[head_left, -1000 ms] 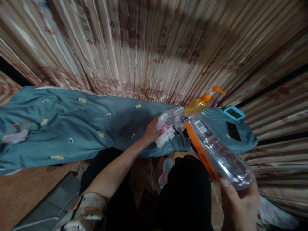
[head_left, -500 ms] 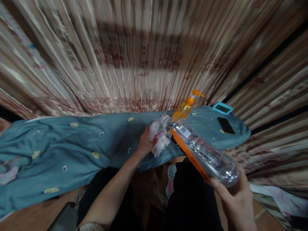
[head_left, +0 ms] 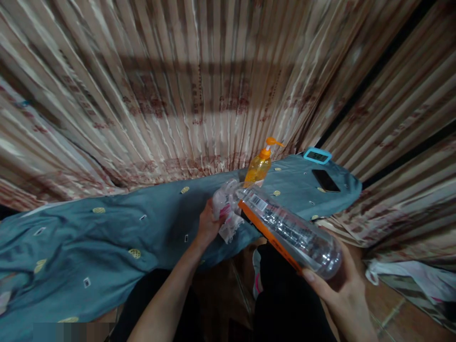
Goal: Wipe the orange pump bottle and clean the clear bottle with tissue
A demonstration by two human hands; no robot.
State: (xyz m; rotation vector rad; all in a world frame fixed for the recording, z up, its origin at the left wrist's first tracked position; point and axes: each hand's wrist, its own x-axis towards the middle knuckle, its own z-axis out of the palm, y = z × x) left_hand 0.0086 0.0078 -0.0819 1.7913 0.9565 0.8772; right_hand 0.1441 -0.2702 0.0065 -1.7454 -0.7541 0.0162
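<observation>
My right hand grips the base of a large clear plastic bottle with an orange label edge and a barcode. The bottle slants, its neck end pointing up and left. My left hand is closed on a crumpled whitish plastic bag with pink print, which meets the bottle's neck; the mouth is hidden there. Just behind stands a pump bottle of yellow-orange liquid with an orange pump top, its lower part partly covered by the bag and bottle.
A blue-green patterned cloth covers the long narrow surface. At its right end are a blue-framed digital clock and a dark phone. Pleated curtains hang behind and to the right. White fabric lies low at the right.
The camera view has shifted, so the things at the right sit further left. Both hands keep their hold, and the bottle and bag stay together at the neck.
</observation>
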